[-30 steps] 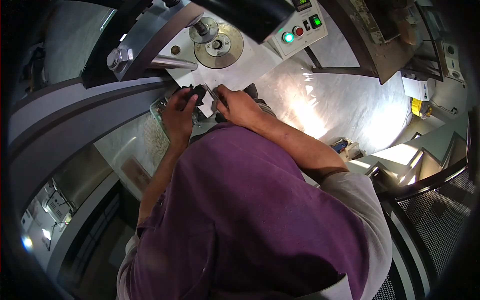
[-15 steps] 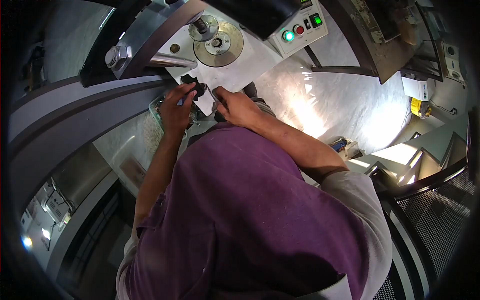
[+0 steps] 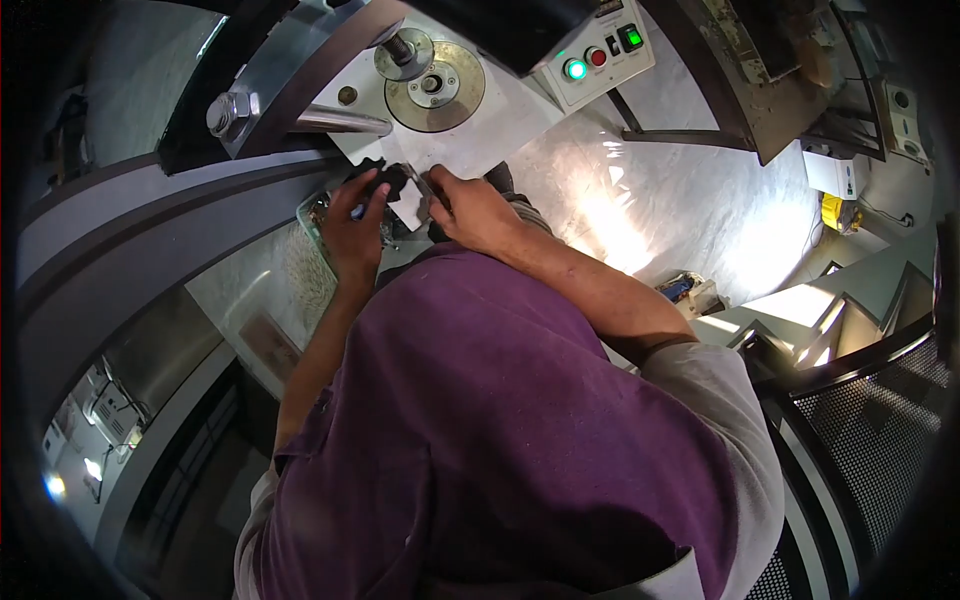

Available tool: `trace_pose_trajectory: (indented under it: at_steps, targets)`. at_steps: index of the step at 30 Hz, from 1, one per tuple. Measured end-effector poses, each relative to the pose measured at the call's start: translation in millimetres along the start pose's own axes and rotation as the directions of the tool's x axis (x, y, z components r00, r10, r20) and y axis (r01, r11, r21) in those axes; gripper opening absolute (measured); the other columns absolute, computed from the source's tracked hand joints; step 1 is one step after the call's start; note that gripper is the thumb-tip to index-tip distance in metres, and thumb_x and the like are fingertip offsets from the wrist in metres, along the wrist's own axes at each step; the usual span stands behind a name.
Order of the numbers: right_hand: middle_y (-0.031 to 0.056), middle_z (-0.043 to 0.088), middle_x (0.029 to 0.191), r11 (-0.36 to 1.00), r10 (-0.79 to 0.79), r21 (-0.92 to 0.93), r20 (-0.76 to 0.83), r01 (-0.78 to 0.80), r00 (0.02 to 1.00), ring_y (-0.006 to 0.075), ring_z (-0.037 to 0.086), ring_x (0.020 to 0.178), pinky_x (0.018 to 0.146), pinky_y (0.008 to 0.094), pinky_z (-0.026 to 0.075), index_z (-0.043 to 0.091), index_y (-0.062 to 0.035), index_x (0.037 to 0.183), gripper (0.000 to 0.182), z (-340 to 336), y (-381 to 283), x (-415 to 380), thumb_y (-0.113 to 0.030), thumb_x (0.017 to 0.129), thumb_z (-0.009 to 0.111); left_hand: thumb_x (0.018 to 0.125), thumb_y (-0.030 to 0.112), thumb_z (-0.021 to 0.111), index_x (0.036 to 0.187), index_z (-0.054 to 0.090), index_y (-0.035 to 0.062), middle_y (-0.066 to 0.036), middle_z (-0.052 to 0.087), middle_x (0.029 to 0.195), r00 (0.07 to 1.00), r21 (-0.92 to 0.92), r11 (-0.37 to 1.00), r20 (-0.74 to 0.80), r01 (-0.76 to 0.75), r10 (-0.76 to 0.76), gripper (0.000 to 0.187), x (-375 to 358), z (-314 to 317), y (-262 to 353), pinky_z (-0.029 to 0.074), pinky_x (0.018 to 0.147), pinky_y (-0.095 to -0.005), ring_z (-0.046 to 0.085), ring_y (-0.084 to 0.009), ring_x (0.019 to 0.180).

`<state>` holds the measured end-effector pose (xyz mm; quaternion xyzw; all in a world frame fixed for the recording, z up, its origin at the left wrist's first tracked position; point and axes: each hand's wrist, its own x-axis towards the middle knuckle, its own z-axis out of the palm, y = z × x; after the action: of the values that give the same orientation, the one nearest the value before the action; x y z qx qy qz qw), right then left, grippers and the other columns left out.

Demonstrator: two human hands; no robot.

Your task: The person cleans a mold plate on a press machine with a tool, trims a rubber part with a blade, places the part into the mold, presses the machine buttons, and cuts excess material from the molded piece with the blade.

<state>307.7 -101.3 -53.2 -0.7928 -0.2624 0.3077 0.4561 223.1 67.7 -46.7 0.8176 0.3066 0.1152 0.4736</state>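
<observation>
My left hand (image 3: 350, 220) pinches a black, ragged-edged piece (image 3: 388, 179) between thumb and fingers, close over the near corner of the white machine table (image 3: 470, 150). A small bit of blue shows under that thumb. My right hand (image 3: 472, 212) is closed around a thin, flat metal tool (image 3: 420, 184), whose narrow end points up and left at the black piece. The tool's exact kind is hidden by the fingers. Just beyond both hands, a round metal disc (image 3: 462, 105) with a bolted hub sits on the table.
A steel rod (image 3: 345, 121) and a heavy frame with a large bolt (image 3: 228, 113) stand at left. A control box (image 3: 595, 60) with lit green buttons is at upper right. Below my left hand is a clear-sided bin (image 3: 309, 222). A perforated black chair (image 3: 880, 430) stands at right.
The black piece has turned slightly in my left hand and shifted a little downward. The metal tool has tilted slightly, while my right hand stays nearly in place.
</observation>
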Motion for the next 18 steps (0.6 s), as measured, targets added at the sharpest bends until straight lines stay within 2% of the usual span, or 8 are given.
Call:
trace_pose_trajectory:
  at_steps: [2, 3, 5, 7, 11, 17, 18]
  targets:
    - [0.0273, 0.065, 0.08, 0.999, -0.001, -0.038, 0.022, 0.002, 1.0, 0.0472, 0.063, 0.078, 0.072, 0.0556, 0.049, 0.049, -0.003, 0.11, 0.028, 2.8, 5.9, 2.5, -0.018, 0.088, 0.056, 0.085, 0.011, 0.072, 0.11, 0.07, 0.0073, -0.006, 0.065, 0.1, 0.999, 0.047, 0.999, 0.035, -0.011, 0.01, 0.025, -0.6, 1.3, 0.0, 0.048, 0.076, -0.0269, 0.059, -0.0129, 0.082]
    - [0.0273, 0.065, 0.079, 0.997, 0.001, -0.074, 0.042, 0.002, 0.999, 0.0472, 0.063, 0.078, 0.072, 0.0557, 0.049, 0.049, -0.0029, 0.11, 0.027, 3.2, 6.9, 3.2, -0.018, 0.088, 0.055, 0.085, 0.01, 0.072, 0.109, 0.07, 0.0074, -0.006, 0.066, 0.1, 0.997, 0.076, 0.995, 0.045, -0.069, 0.065, 0.025, 1.0, 1.4, -0.9, 0.048, 0.075, -0.0268, 0.059, -0.0128, 0.081]
    - [0.0274, 0.064, 0.079, 0.999, 0.002, -0.045, 0.031, 0.0, 1.0, 0.0474, 0.063, 0.078, 0.072, 0.0557, 0.049, 0.049, -0.0029, 0.11, 0.028, 3.8, 6.1, 2.3, -0.019, 0.088, 0.055, 0.084, 0.01, 0.072, 0.109, 0.071, 0.0074, -0.006, 0.066, 0.1, 0.992, 0.107, 0.986, 0.053, -0.124, 0.119, 0.025, 4.1, 0.9, -1.1, 0.048, 0.075, -0.0267, 0.059, -0.0128, 0.08]
    - [0.0275, 0.064, 0.079, 1.0, 0.005, -0.015, 0.02, -0.005, 1.0, 0.0476, 0.063, 0.078, 0.072, 0.0557, 0.048, 0.05, -0.0028, 0.111, 0.028, 6.1, 6.9, 1.3, -0.019, 0.088, 0.054, 0.083, 0.008, 0.073, 0.108, 0.071, 0.0083, -0.007, 0.067, 0.101, 0.984, 0.044, 0.985, 0.072, -0.166, 0.162, 0.025, 5.7, -0.6, 1.4, 0.048, 0.077, -0.0274, 0.06, -0.0139, 0.083]
    - [0.0281, 0.064, 0.08, 1.0, 0.001, -0.002, 0.043, -0.001, 0.999, 0.0481, 0.063, 0.079, 0.073, 0.0558, 0.048, 0.051, -0.0031, 0.113, 0.029, 5.1, 6.6, 2.7, -0.018, 0.088, 0.054, 0.083, 0.008, 0.072, 0.107, 0.072, 0.0088, -0.008, 0.068, 0.102, 0.981, 0.052, 0.981, 0.068, -0.184, 0.181, 0.024, 8.2, -1.2, 1.4, 0.049, 0.08, -0.029, 0.063, -0.0167, 0.088]
    - [0.0281, 0.064, 0.08, 0.999, -0.027, -0.032, 0.01, 0.028, 1.0, 0.048, 0.062, 0.079, 0.073, 0.056, 0.048, 0.051, -0.0027, 0.112, 0.029, 7.7, 11.7, 5.4, -0.018, 0.088, 0.054, 0.084, 0.01, 0.07, 0.106, 0.071, 0.0089, -0.01, 0.069, 0.104, 0.954, 0.127, 0.947, 0.097, -0.294, 0.284, 0.022, 15.0, -3.5, -4.3, 0.049, 0.085, -0.0324, 0.065, -0.0229, 0.094]
    - [0.0279, 0.064, 0.079, 0.999, -0.042, -0.023, 0.002, 0.042, 0.999, 0.048, 0.063, 0.079, 0.073, 0.056, 0.048, 0.052, -0.0028, 0.112, 0.029, 7.2, 12.1, 4.8, -0.018, 0.088, 0.054, 0.084, 0.009, 0.07, 0.106, 0.072, 0.0094, -0.01, 0.069, 0.104, 0.938, 0.185, 0.921, 0.129, -0.342, 0.322, 0.022, 17.7, -5.4, -2.1, 0.049, 0.086, -0.0323, 0.065, -0.0231, 0.095]
